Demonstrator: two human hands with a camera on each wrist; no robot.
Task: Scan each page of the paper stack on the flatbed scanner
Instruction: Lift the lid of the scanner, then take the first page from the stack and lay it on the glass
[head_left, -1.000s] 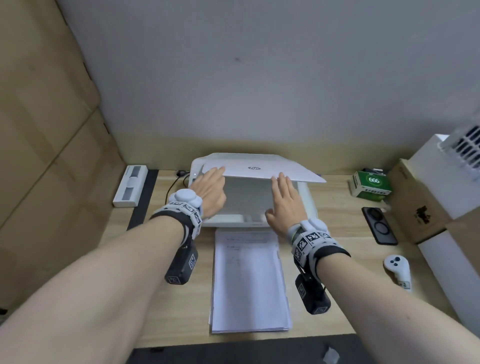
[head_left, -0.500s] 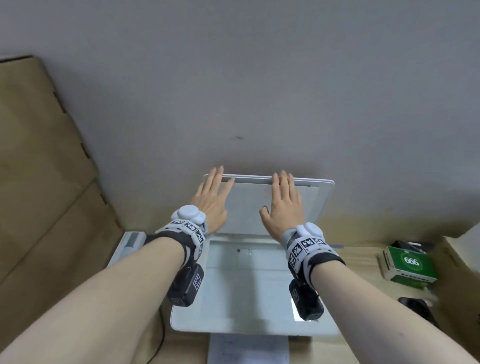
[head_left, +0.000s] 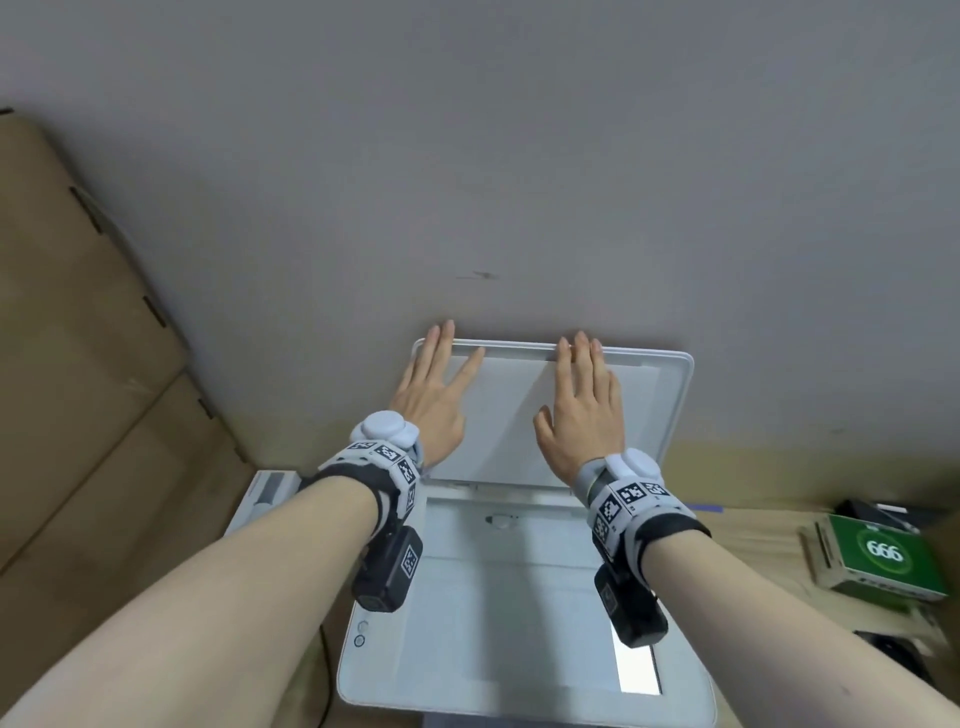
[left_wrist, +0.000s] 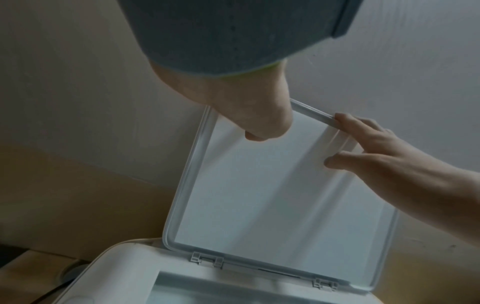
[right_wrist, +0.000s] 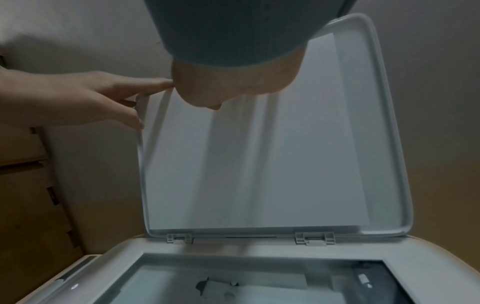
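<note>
The white flatbed scanner (head_left: 363, 670) stands on the desk with its lid (head_left: 504, 415) raised upright against the wall. The glass bed (head_left: 498, 597) lies uncovered, with no sheet on it. My left hand (head_left: 434, 395) lies flat on the lid's white underside near its top left corner, fingers straight and reaching past the top edge. My right hand (head_left: 584, 410) presses flat on the underside a little right of centre, fingertips at the top edge. In the left wrist view the right hand (left_wrist: 376, 144) touches the lid (left_wrist: 272, 195). In the right wrist view the left hand (right_wrist: 91, 98) straddles the corner of the lid (right_wrist: 259, 154). The paper stack is out of view.
A grey wall (head_left: 467, 156) stands right behind the lid. Cardboard panels (head_left: 78, 364) close off the left side. A small white device (head_left: 265, 493) lies left of the scanner. A green box marked 666 (head_left: 883, 556) and a dark phone (head_left: 893, 644) lie to the right.
Both hands have swung the lid from barely lifted to fully upright. The head view has tilted upward, so the paper stack in front of the scanner has left the picture.
</note>
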